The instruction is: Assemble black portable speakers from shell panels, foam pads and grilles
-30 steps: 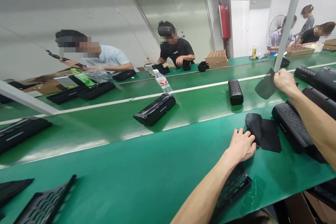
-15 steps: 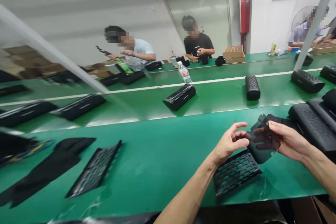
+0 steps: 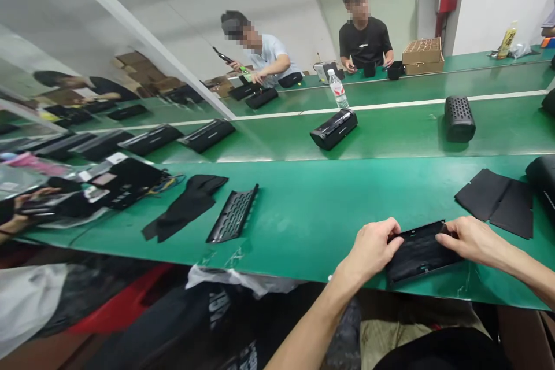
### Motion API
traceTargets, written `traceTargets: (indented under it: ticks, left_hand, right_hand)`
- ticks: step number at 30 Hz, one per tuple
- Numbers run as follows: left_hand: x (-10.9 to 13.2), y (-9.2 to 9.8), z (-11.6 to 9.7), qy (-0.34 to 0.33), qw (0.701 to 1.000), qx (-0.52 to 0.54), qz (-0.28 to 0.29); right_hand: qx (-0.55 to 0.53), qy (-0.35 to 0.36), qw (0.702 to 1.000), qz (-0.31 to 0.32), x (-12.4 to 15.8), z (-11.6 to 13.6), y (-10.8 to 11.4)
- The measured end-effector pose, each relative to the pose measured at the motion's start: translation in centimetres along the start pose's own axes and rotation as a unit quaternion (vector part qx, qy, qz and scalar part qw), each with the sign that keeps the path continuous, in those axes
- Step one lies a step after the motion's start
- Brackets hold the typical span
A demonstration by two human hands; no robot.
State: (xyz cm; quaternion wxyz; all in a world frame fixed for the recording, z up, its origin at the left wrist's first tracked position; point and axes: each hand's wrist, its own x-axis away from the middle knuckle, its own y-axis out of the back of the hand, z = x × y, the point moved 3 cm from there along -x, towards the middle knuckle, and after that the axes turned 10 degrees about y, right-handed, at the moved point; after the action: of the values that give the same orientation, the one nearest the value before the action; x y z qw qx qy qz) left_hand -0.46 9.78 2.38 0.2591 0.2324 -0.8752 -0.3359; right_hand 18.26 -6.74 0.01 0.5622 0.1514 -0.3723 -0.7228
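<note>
While both hands press on it from either end, a flat black panel point(image 3: 418, 254) lies on the green table point(image 3: 303, 214), close to the near edge. The left hand point(image 3: 373, 248) has its grip narrow, fingertips curled onto the panel's left end with the thumb at its near side; the right hand point(image 3: 470, 238) does the same at the right end, fingers bent over the top edge. Neither grip lifts the panel (it seems to rest flat on the table surface).

Just beyond the right hand, up and to its right, lie two dark fabric sheets point(image 3: 496, 202), overlapping each other and apart from the panel. Well to the left of the left hand sits a black perforated grille point(image 3: 233, 215), with a crumpled black cloth point(image 3: 186, 205) just beside it. Far beyond both hands, on the conveyor belt, stand a black speaker body point(image 3: 333, 128), a water bottle point(image 3: 337, 89) and a short meshed speaker point(image 3: 459, 118).
</note>
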Motion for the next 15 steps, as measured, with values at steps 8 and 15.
traceTargets:
  ticks: [8, 15]
  left_hand:
    - [1.5, 0.2, 2.4, 0.04, 0.988, -0.097, -0.111]
    - [1.2, -0.4, 4.3, 0.013, 0.996, 0.048, -0.07]
  right_hand:
    - [0.114, -0.044, 0.992, -0.015, 0.6, -1.9, 1.4]
    - [0.033, 0.005, 0.998, -0.044, -1.3, -2.1, 0.4]
